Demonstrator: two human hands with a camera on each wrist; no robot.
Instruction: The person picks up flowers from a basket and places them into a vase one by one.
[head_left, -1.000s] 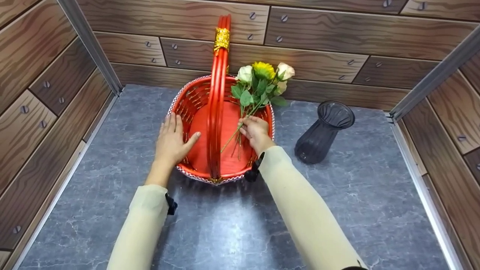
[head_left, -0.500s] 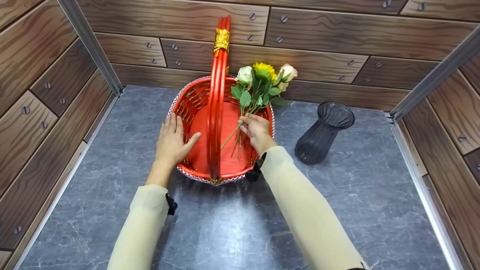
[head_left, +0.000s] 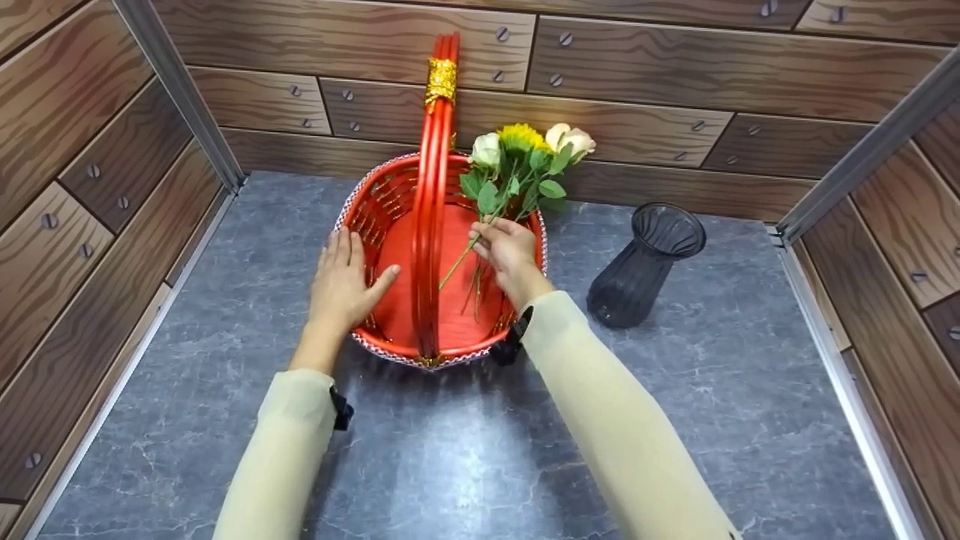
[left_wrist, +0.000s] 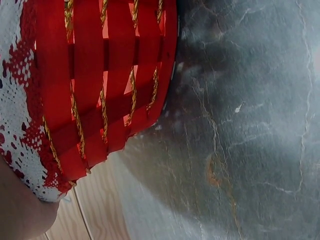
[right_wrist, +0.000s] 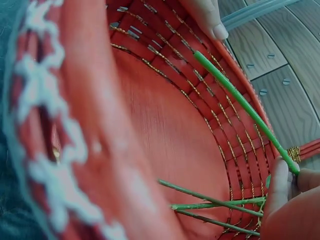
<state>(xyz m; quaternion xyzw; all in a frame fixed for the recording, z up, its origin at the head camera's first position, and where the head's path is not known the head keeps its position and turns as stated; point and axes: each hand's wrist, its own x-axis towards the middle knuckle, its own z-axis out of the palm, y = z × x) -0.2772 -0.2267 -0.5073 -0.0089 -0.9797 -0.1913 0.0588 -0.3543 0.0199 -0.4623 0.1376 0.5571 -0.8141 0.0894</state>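
My left hand rests on the left rim of a red woven basket, fingers straight and thumb spread over the inside. The right hand reaches over the basket's right side and pinches a green flower stem between thumb and fingers. That stem slants down toward the basket's middle; which bloom it carries is hard to tell. At the back right rim are a white rose, a yellow sunflower-like bloom and pale pink roses. Other thin stems lie inside, below the right hand.
A tall basket handle with gold wrapping arches between my hands. To the right, a dark ribbed glass vase stands upright on the grey marbled surface. Wood-patterned walls enclose the back and sides.
My right hand has shifted slightly up with the pinched stem. At the right of the bunch, a pale rose has risen beside the other one. The left hand has stayed in place.
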